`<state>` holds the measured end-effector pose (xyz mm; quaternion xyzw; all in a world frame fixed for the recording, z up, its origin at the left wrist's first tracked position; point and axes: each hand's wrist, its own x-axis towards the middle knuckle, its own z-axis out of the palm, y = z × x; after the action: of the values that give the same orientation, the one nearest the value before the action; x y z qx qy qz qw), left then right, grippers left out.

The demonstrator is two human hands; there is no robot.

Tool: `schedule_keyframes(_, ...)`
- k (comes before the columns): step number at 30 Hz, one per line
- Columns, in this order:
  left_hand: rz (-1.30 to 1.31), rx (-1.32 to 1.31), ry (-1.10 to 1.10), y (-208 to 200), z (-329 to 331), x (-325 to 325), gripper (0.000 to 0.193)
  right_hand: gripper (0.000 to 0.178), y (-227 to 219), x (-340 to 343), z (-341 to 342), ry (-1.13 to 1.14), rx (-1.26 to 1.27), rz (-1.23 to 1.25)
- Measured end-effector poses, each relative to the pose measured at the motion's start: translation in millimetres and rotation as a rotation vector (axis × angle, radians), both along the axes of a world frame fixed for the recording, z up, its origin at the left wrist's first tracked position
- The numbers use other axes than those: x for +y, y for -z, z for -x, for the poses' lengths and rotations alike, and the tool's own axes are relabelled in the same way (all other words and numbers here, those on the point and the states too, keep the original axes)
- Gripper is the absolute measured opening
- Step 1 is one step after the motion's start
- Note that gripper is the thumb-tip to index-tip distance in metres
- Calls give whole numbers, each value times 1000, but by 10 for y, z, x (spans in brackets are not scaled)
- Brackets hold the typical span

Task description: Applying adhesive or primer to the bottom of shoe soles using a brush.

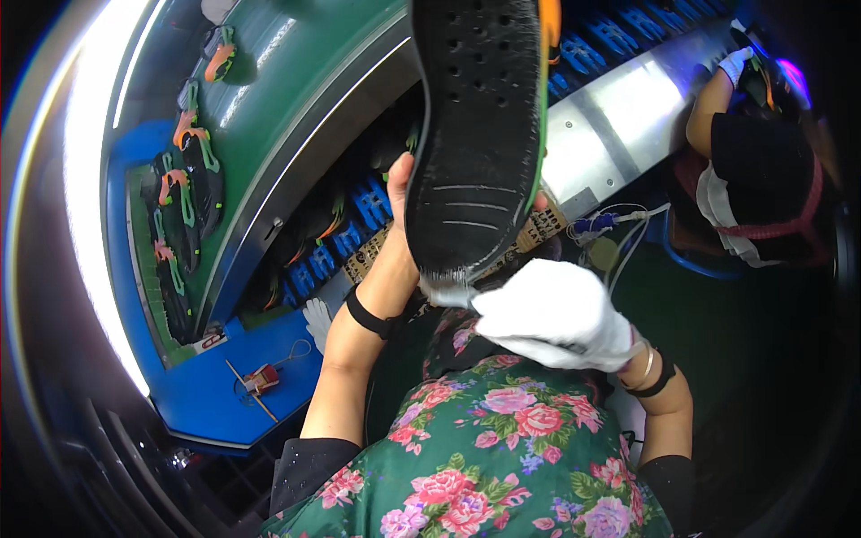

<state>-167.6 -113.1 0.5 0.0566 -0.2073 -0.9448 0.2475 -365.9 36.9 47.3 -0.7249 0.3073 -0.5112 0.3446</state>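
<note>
Step judged brushing: left hand [401, 190] grasps black sole [477, 152], right hand [558, 316] apparently clenches brush [447, 285]; next stroke should want steadiness.

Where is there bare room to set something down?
Bare: the green belt between the shoes and its inner edge; the silver bench between blue holders and white cables. Crowded: the belt's near end, and around the held shoe.

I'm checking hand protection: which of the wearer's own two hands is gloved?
The right hand, the one holding the brush against the black sole. It wears a white glove; the left hand, gripping the sole, is bare.
</note>
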Motion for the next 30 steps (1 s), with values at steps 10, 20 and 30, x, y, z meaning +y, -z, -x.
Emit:
schedule_keyframes(10, -148, -455, -70, 55, -124, -41, 101, 31, 78, 13, 58, 106, 184, 212)
schedule_keyframes(20, -360, -184, 85, -237, -35, -9, 52, 26, 72, 97, 94, 116, 198, 231)
schedule_keyframes(30, -274, -404, -87, 173, -41, 238, 104, 22, 137, 410, -43, 116, -142, -46)
